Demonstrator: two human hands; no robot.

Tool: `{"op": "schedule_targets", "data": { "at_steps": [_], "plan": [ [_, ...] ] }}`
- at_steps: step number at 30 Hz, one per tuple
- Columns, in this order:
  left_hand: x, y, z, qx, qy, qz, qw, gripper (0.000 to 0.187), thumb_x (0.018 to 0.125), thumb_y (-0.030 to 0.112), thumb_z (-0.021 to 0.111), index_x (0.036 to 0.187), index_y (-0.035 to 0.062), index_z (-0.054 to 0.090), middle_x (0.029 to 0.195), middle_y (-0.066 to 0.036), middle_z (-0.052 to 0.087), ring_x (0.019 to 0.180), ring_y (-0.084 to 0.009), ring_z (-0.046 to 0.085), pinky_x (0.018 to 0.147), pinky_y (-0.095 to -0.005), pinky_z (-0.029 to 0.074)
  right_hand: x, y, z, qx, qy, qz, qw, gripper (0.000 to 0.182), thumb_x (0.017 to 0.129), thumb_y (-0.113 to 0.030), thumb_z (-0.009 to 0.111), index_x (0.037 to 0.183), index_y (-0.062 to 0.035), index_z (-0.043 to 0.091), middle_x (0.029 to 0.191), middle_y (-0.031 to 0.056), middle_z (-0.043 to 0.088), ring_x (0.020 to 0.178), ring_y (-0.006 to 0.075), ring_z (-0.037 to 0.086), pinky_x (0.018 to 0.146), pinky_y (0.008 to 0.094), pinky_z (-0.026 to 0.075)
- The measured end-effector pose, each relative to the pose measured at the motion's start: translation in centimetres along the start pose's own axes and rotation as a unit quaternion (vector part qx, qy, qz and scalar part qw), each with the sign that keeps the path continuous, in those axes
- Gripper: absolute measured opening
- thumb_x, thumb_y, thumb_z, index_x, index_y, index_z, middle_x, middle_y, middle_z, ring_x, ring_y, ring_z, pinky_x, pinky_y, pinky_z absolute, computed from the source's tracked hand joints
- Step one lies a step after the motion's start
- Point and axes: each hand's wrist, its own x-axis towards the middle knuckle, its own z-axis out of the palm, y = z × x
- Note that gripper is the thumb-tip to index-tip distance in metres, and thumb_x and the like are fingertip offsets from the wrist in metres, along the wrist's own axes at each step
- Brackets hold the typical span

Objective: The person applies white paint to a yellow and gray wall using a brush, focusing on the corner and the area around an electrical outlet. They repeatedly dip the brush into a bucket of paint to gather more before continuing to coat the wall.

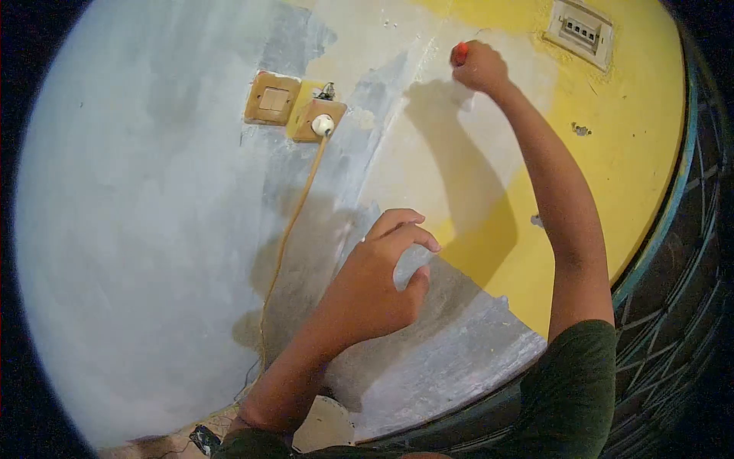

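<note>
My right hand (483,67) is raised to the upper part of the wall, its fingers wrapped round a tool with a red handle (459,53). A pale part of it shows just below the fist, but its kind is hard to make out. The hand is over a whitish patch (428,145) that borders yellow paint. Lower down, my left hand (382,279) hovers in front of the wall with thumb and fingers curved apart, and nothing is between them.
A light switch (272,99) and a socket (312,128) with a white plug (323,125) are on the wall to the left. From the plug hangs a yellowish cord (287,237). A vented fitting (579,34) is at upper right. Dark latticework (673,306) borders the wall's right. A pale round container (327,424) stands below.
</note>
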Motion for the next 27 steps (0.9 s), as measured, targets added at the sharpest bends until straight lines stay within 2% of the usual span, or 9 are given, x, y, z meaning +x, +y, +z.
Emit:
{"op": "schedule_targets", "data": {
  "at_steps": [4, 6, 8, 9, 14, 17, 19, 22, 27],
  "plan": [
    [0.0, 0.3, -1.0, 0.004, 0.016, -0.026, 1.000, 0.027, 0.072, -0.003, 0.061, 0.097, 0.0069, 0.058, 0.123, -0.017, 0.052, 0.119, -0.0336, 0.048, 0.102, -0.0393, 0.036, 3.4, 0.5, -2.0, -0.068, 0.136, -0.010, 0.988, 0.021, 0.067, -0.022, 0.065, 0.086, -0.0136, 0.067, 0.091, 0.0129, 0.068, 0.087, 0.0326, 0.066, 0.075, 0.0433, 0.053],
    [-0.2, 0.2, -1.6, 0.016, 0.016, -0.027, 0.999, 0.027, 0.072, -0.002, 0.061, 0.097, 0.0073, 0.058, 0.123, -0.017, 0.052, 0.120, -0.0337, 0.048, 0.102, -0.0399, 0.036, 3.9, 0.3, -2.7, -0.086, 0.157, -0.064, 0.982, 0.016, 0.068, -0.017, 0.066, 0.084, -0.0130, 0.066, 0.084, 0.0106, 0.066, 0.082, 0.0323, 0.065, 0.070, 0.0443, 0.052],
    [-0.9, 0.0, -2.3, 0.014, 0.031, -0.027, 0.999, 0.028, 0.072, -0.001, 0.061, 0.098, 0.0082, 0.059, 0.123, -0.017, 0.051, 0.121, -0.0337, 0.047, 0.103, -0.0410, 0.035, 4.7, 0.9, -1.9, -0.142, 0.277, -0.187, 0.932, 0.009, 0.071, -0.014, 0.065, 0.080, -0.0139, 0.065, 0.079, 0.0088, 0.064, 0.077, 0.0312, 0.064, 0.066, 0.0443, 0.051],
    [-1.3, 0.0, -2.5, 0.016, 0.030, -0.030, 0.999, 0.028, 0.072, -0.001, 0.061, 0.098, 0.0082, 0.059, 0.123, -0.017, 0.051, 0.121, -0.0337, 0.047, 0.103, -0.0410, 0.035, 4.6, 1.0, -1.0, -0.130, 0.283, -0.184, 0.933, 0.004, 0.075, -0.014, 0.063, 0.077, -0.0136, 0.065, 0.079, 0.0096, 0.063, 0.076, 0.0296, 0.063, 0.064, 0.0431, 0.051],
    [-2.3, 1.0, -3.2, 0.054, 0.061, -0.059, 0.995, 0.028, 0.071, 0.000, 0.059, 0.098, 0.0090, 0.061, 0.126, -0.017, 0.051, 0.122, -0.0327, 0.046, 0.104, -0.0410, 0.033, -1.5, -2.7, 6.4, -0.137, 0.172, -0.133, 0.966, 0.009, 0.076, -0.015, 0.061, 0.074, -0.0096, 0.067, 0.078, 0.0117, 0.064, 0.077, 0.0296, 0.064, 0.064, 0.0423, 0.051],
    [-2.9, 1.3, -2.8, 0.026, 0.053, -0.086, 0.995, 0.027, 0.071, 0.000, 0.060, 0.096, 0.0086, 0.061, 0.126, -0.016, 0.051, 0.123, -0.0320, 0.046, 0.105, -0.0409, 0.033, -7.6, -6.4, 12.4, -0.090, 0.196, -0.171, 0.961, 0.009, 0.072, -0.014, 0.061, 0.068, -0.0077, 0.066, 0.072, 0.0128, 0.060, 0.072, 0.0282, 0.060, 0.056, 0.0408, 0.047],
    [-3.1, 1.4, -2.8, 0.030, 0.039, -0.083, 0.995, 0.027, 0.071, 0.001, 0.060, 0.097, 0.0085, 0.061, 0.126, -0.016, 0.051, 0.123, -0.0318, 0.046, 0.105, -0.0411, 0.033, -11.5, -8.4, 15.3, -0.048, 0.132, -0.153, 0.978, 0.013, 0.076, -0.017, 0.059, 0.069, -0.0076, 0.064, 0.080, 0.0144, 0.055, 0.077, 0.0295, 0.056, 0.060, 0.0408, 0.047],
    [-3.8, 2.3, -2.9, 0.029, 0.020, -0.098, 0.995, 0.026, 0.072, 0.003, 0.061, 0.097, 0.0082, 0.062, 0.126, -0.016, 0.051, 0.124, -0.0319, 0.045, 0.105, -0.0417, 0.032, -16.5, -10.5, 15.8, -0.079, 0.119, -0.162, 0.976, 0.009, 0.071, -0.013, 0.059, 0.067, -0.0080, 0.065, 0.074, 0.0122, 0.056, 0.074, 0.0283, 0.057, 0.059, 0.0419, 0.043],
    [-5.7, 2.5, -3.6, 0.029, 0.000, -0.111, 0.993, 0.025, 0.073, 0.007, 0.063, 0.098, 0.0081, 0.061, 0.128, -0.017, 0.050, 0.124, -0.0329, 0.044, 0.106, -0.0430, 0.031, -21.5, -12.1, 17.7, 0.061, 0.044, -0.117, 0.990, 0.010, 0.072, -0.010, 0.059, 0.069, -0.0032, 0.066, 0.076, 0.0141, 0.057, 0.075, 0.0293, 0.058, 0.061, 0.0448, 0.050]
  ]
}}
